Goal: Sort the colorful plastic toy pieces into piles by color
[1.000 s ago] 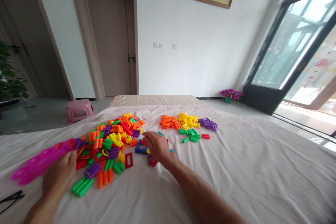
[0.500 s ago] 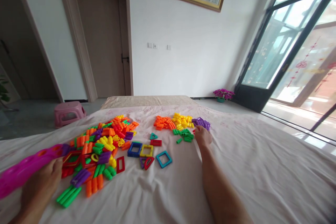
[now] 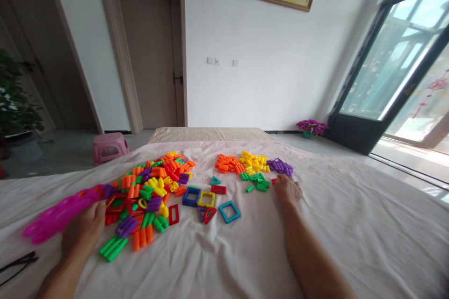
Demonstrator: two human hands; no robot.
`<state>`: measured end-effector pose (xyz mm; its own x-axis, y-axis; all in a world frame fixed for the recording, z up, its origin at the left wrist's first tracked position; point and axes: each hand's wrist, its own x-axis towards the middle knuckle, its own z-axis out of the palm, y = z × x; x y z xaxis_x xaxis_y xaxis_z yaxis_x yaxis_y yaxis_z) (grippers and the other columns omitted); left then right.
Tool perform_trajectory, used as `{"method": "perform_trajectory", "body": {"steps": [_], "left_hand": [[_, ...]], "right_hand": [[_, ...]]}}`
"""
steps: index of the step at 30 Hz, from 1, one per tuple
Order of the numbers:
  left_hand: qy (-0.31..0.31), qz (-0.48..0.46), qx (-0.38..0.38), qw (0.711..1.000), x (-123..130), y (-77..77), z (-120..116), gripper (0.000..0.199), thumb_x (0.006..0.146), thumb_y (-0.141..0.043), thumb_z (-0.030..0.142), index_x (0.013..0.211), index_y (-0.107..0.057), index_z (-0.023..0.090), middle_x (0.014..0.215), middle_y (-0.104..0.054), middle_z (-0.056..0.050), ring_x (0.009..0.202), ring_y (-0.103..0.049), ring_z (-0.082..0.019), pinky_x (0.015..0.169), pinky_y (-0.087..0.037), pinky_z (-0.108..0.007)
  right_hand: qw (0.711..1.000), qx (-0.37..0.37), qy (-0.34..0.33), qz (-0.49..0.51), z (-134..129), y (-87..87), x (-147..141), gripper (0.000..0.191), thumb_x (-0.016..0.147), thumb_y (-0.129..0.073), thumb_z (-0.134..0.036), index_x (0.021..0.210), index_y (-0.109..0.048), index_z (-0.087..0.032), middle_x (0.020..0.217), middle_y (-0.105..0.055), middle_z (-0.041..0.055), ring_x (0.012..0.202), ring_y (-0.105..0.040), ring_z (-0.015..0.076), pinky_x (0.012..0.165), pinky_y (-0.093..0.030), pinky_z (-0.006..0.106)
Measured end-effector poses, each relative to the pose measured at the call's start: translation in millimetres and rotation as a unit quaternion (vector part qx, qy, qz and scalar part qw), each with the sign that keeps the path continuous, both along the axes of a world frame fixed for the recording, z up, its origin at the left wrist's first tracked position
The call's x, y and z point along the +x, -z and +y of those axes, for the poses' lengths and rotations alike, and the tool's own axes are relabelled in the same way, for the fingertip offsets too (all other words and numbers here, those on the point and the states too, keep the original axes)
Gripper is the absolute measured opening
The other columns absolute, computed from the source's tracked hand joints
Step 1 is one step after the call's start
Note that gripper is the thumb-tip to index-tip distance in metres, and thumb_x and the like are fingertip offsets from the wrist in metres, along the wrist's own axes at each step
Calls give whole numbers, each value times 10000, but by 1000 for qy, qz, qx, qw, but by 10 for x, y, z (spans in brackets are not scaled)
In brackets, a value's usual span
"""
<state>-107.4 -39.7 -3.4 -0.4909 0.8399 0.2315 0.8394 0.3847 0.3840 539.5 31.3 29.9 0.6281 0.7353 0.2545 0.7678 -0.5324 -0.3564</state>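
My left hand point(image 3: 84, 226) rests at the left edge of a mixed pile of colourful plastic pieces point(image 3: 154, 187), beside a magenta plastic piece point(image 3: 66, 210); its fingers are close together, and what they hold is hidden. My right hand point(image 3: 288, 188) is closed at a small red piece point(image 3: 274, 181), just below the purple pieces point(image 3: 280, 167). Left of it lie green pieces point(image 3: 257, 181), with yellow pieces point(image 3: 253, 162) and orange pieces point(image 3: 228, 164) behind. Between the hands are a blue square frame point(image 3: 191, 196), a yellow frame point(image 3: 206, 199) and a teal frame point(image 3: 229, 211).
A wrinkled pale cloth point(image 3: 351, 224) covers the surface. Black-framed glasses point(image 3: 19, 261) are partly visible at the lower left. Beyond the cloth stand a pink stool point(image 3: 110, 147) and a pot of magenta flowers point(image 3: 311, 127).
The view has turned slightly left, bringing the glasses and more of a plant into sight. My right hand has moved slightly lower, below the purple pieces, and more of the red piece shows.
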Motion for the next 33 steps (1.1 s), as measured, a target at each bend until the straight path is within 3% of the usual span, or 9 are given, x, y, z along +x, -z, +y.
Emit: {"method": "perform_trajectory", "body": {"steps": [5, 8, 10, 13, 18, 21, 25, 29, 33], "left_hand": [[-4, -20, -11, 1000, 173, -189, -93, 607, 975, -163, 459, 1122, -674, 167, 1104, -734, -174, 940, -664, -305, 763, -435, -368], [0, -11, -6, 1000, 203, -224, -107, 597, 976, -172, 443, 1105, -682, 161, 1087, -737, -171, 941, -662, -300, 748, -428, -359], [-4, -10, -4, 1000, 200, -217, -100, 586, 975, -190, 447, 1121, -684, 167, 1088, -739, -165, 928, -665, -294, 732, -424, -352], [-16, -16, 2, 1000, 188, -195, -82, 571, 973, -214, 459, 1125, -689, 180, 1085, -742, -152, 910, -669, -281, 713, -421, -338], [-17, -14, -6, 1000, 190, -196, -79, 559, 972, -219, 461, 1084, -695, 188, 1071, -743, -146, 897, -669, -277, 712, -423, -338], [-12, -14, -9, 1000, 187, -200, -87, 570, 974, -203, 458, 1096, -689, 186, 1083, -740, -152, 908, -667, -281, 730, -424, -342], [-12, -15, -17, 1000, 173, -197, -87, 597, 973, -176, 467, 1048, -695, 181, 1072, -743, -157, 924, -664, -294, 735, -415, -352], [-11, -23, -21, 999, 152, -188, -80, 574, 966, -208, 459, 1085, -697, 183, 1040, -750, -159, 889, -667, -303, 730, -417, -366], [3, -28, -4, 1000, 107, -137, -57, 580, 966, -216, 458, 1138, -682, 159, 1069, -739, -185, 882, -665, -314, 734, -436, -385]], "right_hand": [[998, 39, 55, -11, -62, -35, 17, 406, 953, -382, -320, 1209, -694, -270, 1248, -629, 137, 1182, -506, 325, 956, -368, 484], [988, 143, 6, -51, -48, -97, -242, 383, 966, -388, -303, 1198, -690, -260, 1261, -627, 111, 1194, -485, 301, 986, -364, 471], [969, 207, -115, -69, -46, -153, -572, 347, 947, -426, -254, 1154, -703, -228, 1221, -652, 102, 1167, -500, 281, 1009, -369, 447], [899, 237, -367, -43, -149, -252, -1275, 292, 927, -461, -189, 1074, -713, -197, 1090, -697, 95, 1046, -575, 243, 963, -430, 390], [758, 140, -637, -7, -639, -416, -2556, 335, 943, -515, -162, 1246, -624, -255, 1135, -680, 59, 1026, -605, 197, 895, -461, 318], [734, 101, -669, -58, -827, -432, -3084, 334, 956, -548, -245, 1287, -589, -267, 1122, -675, 59, 1006, -598, 205, 849, -449, 314], [722, 58, -679, -120, -774, -328, -3406, 234, 969, -523, -332, 1131, -662, -237, 965, -678, 61, 922, -604, 217, 780, -441, 316], [736, 59, -672, -62, -662, -251, -3376, 256, 879, -555, -172, 1105, -662, -228, 989, -683, 46, 922, -629, 198, 773, -459, 282], [767, 129, -625, 63, -503, -287, -3021, 370, 839, -522, -93, 1158, -642, -235, 1099, -680, 38, 985, -636, 166, 852, -479, 253]]}}
